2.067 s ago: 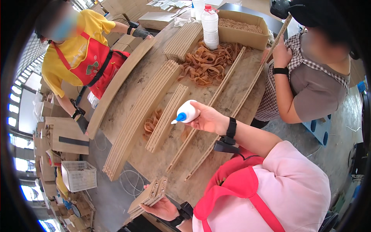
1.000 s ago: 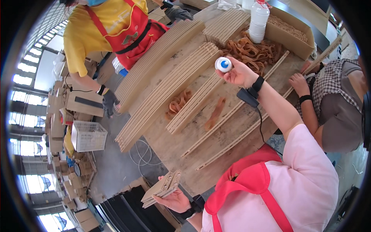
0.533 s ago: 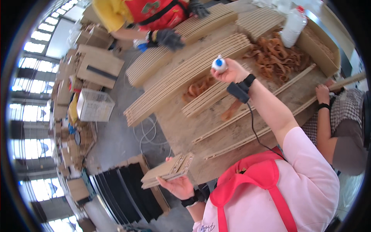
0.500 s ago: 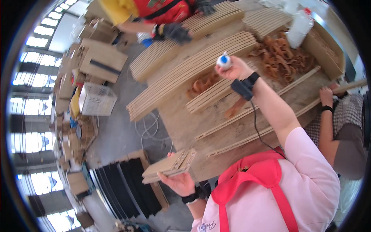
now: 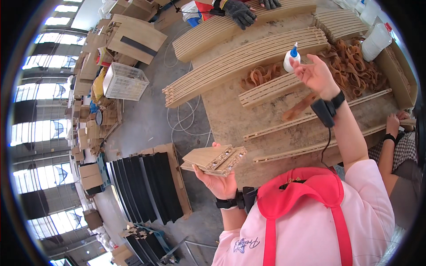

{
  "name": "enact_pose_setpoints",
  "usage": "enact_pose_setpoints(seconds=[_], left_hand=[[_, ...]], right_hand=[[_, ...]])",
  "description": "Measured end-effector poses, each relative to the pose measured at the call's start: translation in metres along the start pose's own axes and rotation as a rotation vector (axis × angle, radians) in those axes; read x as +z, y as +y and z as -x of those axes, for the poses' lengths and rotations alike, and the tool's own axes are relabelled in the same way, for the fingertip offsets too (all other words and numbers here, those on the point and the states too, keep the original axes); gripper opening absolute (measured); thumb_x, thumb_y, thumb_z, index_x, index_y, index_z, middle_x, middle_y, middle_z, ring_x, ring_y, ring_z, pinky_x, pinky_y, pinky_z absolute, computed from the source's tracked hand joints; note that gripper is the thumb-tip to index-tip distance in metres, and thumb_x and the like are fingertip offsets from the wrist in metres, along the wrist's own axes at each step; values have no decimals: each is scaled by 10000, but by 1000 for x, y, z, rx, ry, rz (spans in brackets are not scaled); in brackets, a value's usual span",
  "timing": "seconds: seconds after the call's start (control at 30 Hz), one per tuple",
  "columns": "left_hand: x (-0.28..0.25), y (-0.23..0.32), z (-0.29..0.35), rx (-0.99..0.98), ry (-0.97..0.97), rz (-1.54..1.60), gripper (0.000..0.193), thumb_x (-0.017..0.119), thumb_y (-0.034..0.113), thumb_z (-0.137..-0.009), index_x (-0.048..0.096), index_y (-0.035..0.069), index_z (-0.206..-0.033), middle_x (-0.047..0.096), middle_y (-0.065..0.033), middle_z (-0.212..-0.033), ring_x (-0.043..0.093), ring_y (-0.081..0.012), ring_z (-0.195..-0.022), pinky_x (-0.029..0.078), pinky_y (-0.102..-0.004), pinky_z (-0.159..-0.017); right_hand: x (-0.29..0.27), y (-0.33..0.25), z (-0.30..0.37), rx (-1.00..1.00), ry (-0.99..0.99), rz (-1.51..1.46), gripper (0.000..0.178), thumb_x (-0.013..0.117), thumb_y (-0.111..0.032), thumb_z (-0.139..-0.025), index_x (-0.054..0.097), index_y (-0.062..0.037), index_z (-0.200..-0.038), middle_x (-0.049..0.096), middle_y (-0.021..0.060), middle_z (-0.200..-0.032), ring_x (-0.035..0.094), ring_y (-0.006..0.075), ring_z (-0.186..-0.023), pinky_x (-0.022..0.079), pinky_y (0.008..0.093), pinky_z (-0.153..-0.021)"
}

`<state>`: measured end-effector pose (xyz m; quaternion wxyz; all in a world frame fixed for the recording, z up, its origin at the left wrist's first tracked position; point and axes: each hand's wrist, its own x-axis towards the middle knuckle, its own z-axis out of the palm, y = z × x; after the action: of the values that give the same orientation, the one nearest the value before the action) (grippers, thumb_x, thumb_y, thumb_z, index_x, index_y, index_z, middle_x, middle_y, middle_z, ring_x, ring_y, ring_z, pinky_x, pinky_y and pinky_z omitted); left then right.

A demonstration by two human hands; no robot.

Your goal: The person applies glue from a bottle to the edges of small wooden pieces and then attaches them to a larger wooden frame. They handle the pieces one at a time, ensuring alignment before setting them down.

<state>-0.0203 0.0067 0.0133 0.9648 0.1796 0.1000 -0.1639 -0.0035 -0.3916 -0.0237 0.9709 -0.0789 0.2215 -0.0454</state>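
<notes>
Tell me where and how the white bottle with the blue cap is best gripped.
Probably by the rounded white body of the bottle, from the right: its blue cap and slim tip point up, and the open right hand is beside it.

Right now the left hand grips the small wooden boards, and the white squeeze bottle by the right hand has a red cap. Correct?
No: the cap is blue, not red (head view). Otherwise right: left hand grips the small wooden boards, white squeeze bottle by the right hand.
</notes>
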Motion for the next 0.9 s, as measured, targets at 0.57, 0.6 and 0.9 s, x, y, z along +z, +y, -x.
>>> enact_pose_setpoints(seconds=[0.57, 0.6, 0.9], left_hand=[[6, 4, -5, -343, -45, 363, 538, 678, 391, -826, 548, 76, -1242, 529, -122, -1268, 494, -253, -1186, 463, -397, -986], [6, 5, -4, -344, -64, 328, 548, 702, 302, -812, 518, 32, -1252, 523, -123, -1266, 502, -244, -1191, 489, -410, -971], [10, 7, -6, -436, -81, 366, 593, 759, 250, -770, 501, -32, -1224, 528, -152, -1242, 504, -266, -1192, 506, -421, -963]], right_hand=[[-10, 98, 117, -88, 146, 538, 126, 515, -79, -887, 582, -19, -975, 628, 46, -841, 572, 105, -688, 470, 223, -601], [-10, 101, 121, -90, 149, 550, 126, 512, -75, -886, 581, -20, -975, 630, 48, -844, 573, 104, -690, 471, 222, -602], [-21, 119, 146, -131, 156, 559, 126, 501, -67, -897, 587, -23, -978, 639, 43, -835, 580, 97, -688, 481, 215, -609]])
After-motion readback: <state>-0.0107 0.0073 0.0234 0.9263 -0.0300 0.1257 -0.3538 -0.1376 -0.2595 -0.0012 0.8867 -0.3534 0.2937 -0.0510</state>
